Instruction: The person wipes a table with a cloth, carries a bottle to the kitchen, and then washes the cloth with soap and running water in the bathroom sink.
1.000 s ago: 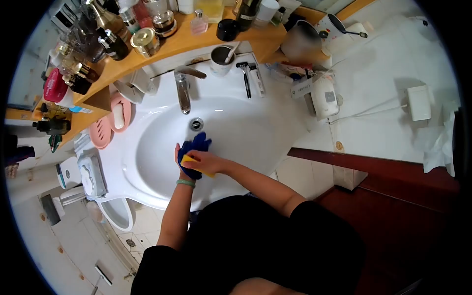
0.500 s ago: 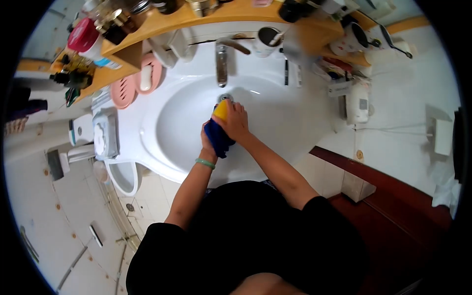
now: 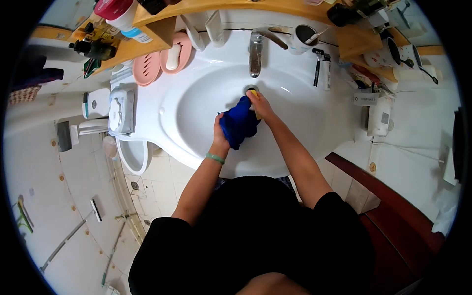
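Observation:
Over the white washbasin (image 3: 196, 105), my left hand (image 3: 220, 132) holds a bunched dark blue cloth (image 3: 239, 123) from its left side. A green bangle (image 3: 215, 158) circles that wrist. My right hand (image 3: 260, 104) is closed on a yellow sponge (image 3: 258, 114) at the cloth's upper right, and the fingers partly cover the sponge. Just above the right hand, the drain (image 3: 252, 90) is partly visible below the metal faucet (image 3: 255, 54).
Pink soap dishes (image 3: 146, 69) and a wipes pack (image 3: 121, 112) sit on the left rim. A cup (image 3: 302, 39) and a razor (image 3: 317, 68) lie right of the faucet. A wooden shelf (image 3: 221, 9) with bottles runs along the back.
The view has shifted, so the basin appears farther right. The blue cloth is spread wider below my right hand, and the sponge has moved from its top to its right side.

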`<state>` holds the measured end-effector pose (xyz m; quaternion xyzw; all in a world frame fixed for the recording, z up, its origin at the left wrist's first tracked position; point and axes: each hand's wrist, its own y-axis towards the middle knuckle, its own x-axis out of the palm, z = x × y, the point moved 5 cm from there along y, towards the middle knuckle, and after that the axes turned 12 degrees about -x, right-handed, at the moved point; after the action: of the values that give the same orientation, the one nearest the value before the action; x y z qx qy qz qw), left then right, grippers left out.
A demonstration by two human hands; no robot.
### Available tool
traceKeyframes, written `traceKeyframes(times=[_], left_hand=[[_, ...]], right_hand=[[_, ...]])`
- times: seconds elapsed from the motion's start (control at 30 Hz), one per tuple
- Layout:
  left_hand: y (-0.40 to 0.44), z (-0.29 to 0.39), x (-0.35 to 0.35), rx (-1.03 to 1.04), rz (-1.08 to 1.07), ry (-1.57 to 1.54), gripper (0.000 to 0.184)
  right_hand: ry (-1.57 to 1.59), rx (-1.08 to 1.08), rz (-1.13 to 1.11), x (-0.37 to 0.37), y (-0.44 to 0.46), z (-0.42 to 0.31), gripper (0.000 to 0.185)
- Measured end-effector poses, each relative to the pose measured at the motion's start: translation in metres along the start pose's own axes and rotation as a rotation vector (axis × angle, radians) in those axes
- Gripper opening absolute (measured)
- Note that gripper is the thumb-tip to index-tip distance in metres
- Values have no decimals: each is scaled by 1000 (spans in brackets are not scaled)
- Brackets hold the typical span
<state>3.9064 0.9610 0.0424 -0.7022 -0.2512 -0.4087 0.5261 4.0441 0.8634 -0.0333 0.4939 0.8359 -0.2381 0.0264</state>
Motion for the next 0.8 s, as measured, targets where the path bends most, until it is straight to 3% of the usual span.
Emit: traceKeyframes(times=[0.13, 0.2, 0.23, 0.3, 0.33, 0.4, 0.5, 0.63, 0.67, 0.7, 0.77, 0.8], left_hand=[[28, 8, -32, 82, 254, 21, 57], [32, 5, -33, 42, 355, 68, 55], [37, 7, -36, 89, 166, 233, 54], [15, -2, 4, 173, 268, 265, 52], [18, -2, 0, 177, 270, 261, 52], [24, -5, -23, 78, 406, 340, 49], [34, 6, -36, 99, 422, 271, 47], [26, 1, -23, 67, 166, 104, 44], [27, 3, -24, 212, 204, 222, 44], [29, 3, -23, 206, 202, 227, 44], [27, 5, -22, 111, 424, 285, 43], [30, 12, -37, 12, 407, 252, 42]], right_hand=[[377, 40, -92, 18, -42, -22, 62], [-189, -431, 9, 25, -71, -54, 65], [-463, -635, 69, 33, -86, -63, 65], [-611, -673, 99, 30, -105, -110, 65], [-610, -675, 94, 30, -94, -105, 65], [-543, -453, 12, 29, -60, -79, 69], [-565, -467, 3, 26, -72, -76, 71], [-626, -626, 46, 31, -116, -109, 70], [-557, -604, 76, 33, -107, -102, 68], [-558, -601, 83, 32, -95, -95, 68], [-541, -462, 143, 23, -65, -75, 62], [-447, -398, 116, 19, -51, -57, 53]])
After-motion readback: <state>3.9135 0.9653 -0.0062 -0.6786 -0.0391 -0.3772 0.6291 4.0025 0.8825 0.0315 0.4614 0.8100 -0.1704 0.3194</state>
